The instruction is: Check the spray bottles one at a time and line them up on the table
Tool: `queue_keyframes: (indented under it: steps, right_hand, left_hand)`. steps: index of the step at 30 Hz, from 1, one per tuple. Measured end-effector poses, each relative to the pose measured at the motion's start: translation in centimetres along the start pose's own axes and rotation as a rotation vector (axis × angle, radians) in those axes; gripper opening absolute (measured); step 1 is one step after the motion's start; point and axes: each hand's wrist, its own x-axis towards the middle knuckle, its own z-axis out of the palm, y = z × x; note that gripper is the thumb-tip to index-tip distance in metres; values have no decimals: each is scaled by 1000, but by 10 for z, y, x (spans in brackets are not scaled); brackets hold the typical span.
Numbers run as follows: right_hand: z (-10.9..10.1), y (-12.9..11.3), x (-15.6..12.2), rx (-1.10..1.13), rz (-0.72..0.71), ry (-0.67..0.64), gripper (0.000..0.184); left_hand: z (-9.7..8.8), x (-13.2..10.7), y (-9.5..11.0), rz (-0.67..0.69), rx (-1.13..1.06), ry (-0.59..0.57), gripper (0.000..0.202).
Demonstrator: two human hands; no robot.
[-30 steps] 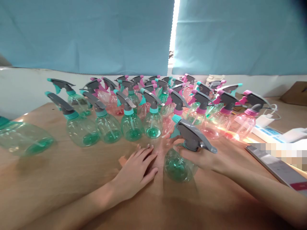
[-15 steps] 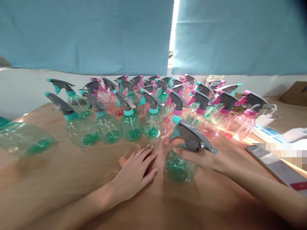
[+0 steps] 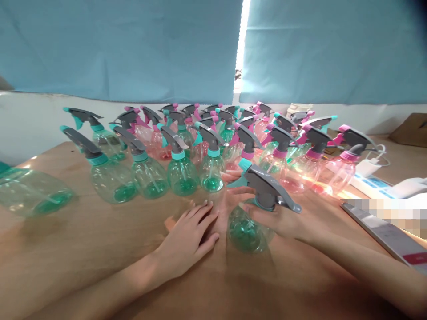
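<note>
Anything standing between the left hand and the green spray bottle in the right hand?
Nothing visible. The left hand lies on the wooden tabletop left of the green spray bottle, and only that surface shows between them. The right hand grips the bottle from the opposite side; the row of spray bottles stands farther back.

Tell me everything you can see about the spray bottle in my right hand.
The spray bottle has a rounded, see-through green body, apparently plastic, deeper green at its base. Its gray sprayer head has a turquoise nozzle and trigger, the nozzle toward the picture's left. It leans; your right hand holds it around the neck. It is right of your left hand. Whether its base touches the table is unclear.
</note>
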Motion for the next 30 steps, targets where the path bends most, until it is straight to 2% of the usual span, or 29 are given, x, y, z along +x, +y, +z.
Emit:
queue_keyframes:
  steps: [9,17,23,30]
  right_hand:
    - [0,1,-1,-15,28,1,56]
    - [0,2,0,-41,-20,6,43]
    - [0,4,-2,15,21,-9,50]
    - [-1,6,-1,42,27,-37,47]
  left_hand:
    - [1,1,-1,5,-8,13,45]
    - [0,1,0,-1,-2,1,46]
    - [2,0,0,3,-18,25,45]
    - [1,0,-1,5,-14,15,45]
